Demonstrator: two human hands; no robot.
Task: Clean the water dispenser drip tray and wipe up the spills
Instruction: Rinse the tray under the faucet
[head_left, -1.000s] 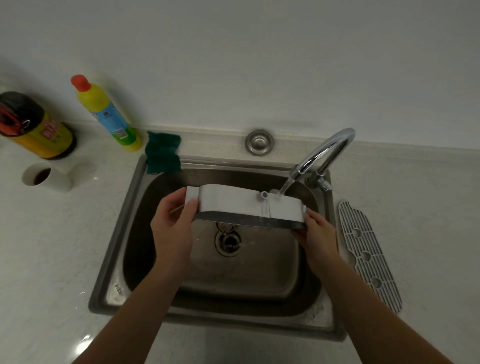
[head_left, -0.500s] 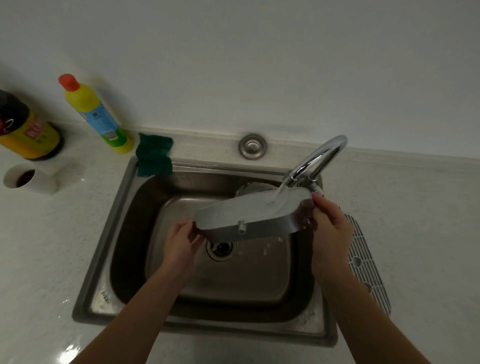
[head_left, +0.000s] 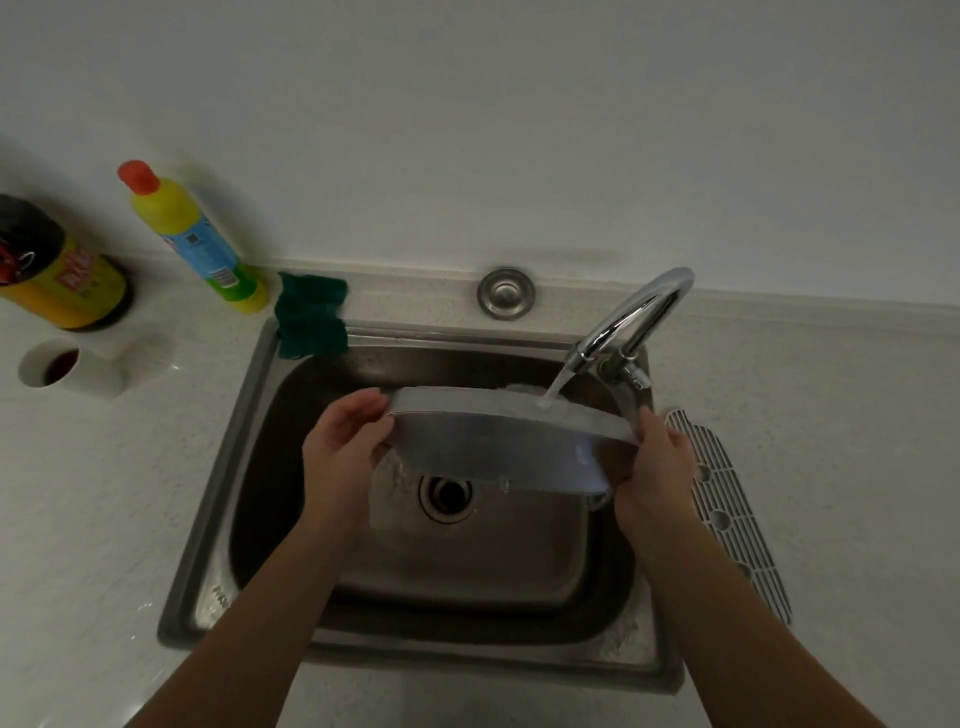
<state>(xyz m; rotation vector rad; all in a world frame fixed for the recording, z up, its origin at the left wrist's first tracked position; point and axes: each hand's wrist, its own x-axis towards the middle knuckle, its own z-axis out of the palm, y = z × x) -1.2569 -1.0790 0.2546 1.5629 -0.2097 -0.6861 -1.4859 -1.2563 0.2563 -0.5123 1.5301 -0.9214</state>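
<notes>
I hold the grey drip tray (head_left: 498, 449) over the steel sink (head_left: 249, 441), tilted so its underside faces me. My left hand (head_left: 345, 447) grips its left end and my right hand (head_left: 654, 467) grips its right end. Water runs from the chrome faucet (head_left: 634, 317) onto the tray's upper right edge and spills down into the basin near the drain (head_left: 447, 496). The tray's white slotted grille (head_left: 727, 509) lies on the counter right of the sink.
A green sponge (head_left: 310, 314) hangs over the sink's back left corner. A yellow detergent bottle (head_left: 195, 239), a dark bottle with a yellow label (head_left: 57, 270) and a white cup (head_left: 57, 366) of dark liquid stand at the left. A round steel cap (head_left: 505, 292) sits behind the sink.
The tray has been turned under the running water, from flat to tilted with its underside toward me. My left hand rose to the tray's left end, and water now spills off it.
</notes>
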